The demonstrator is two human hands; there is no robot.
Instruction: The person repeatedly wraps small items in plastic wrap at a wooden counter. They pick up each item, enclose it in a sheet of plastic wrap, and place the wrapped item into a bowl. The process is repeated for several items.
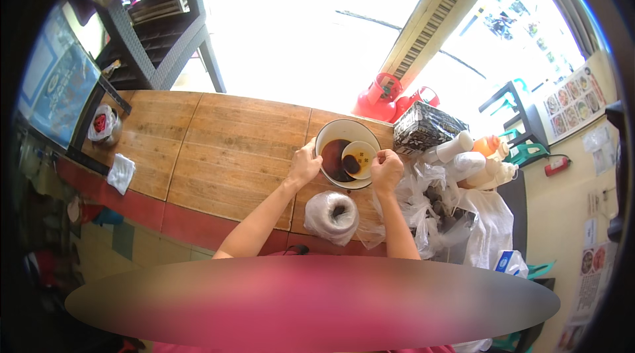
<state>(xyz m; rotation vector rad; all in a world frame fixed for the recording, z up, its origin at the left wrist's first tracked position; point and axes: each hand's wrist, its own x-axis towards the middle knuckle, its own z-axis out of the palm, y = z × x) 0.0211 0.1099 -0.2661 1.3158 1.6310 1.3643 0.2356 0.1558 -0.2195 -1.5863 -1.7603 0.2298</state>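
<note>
A white enamel pot with a dark rim [325, 130] stands on the wooden table, with dark brown liquid [333, 153] in its bottom. My left hand [304, 163] grips the pot's left rim. Pinched at its right edge by my right hand [387, 169], a small pale bowl [366, 149] is tilted inside the pot. Some of the dark liquid lies in the small bowl, and small dark marks show on its inner surface. Just below the pot, a roll of clear plastic bags or film [331, 217] sits near the table's front edge.
Right of the pot are a patterned black-and-white box [429, 127], sauce bottles [485, 145], plastic bags [421, 204] and a white cloth [488, 224]. Red gas cylinders [374, 100] stand beyond the table [243, 149]. At the left are a bagged jar [105, 124] and a folded white cloth [121, 173].
</note>
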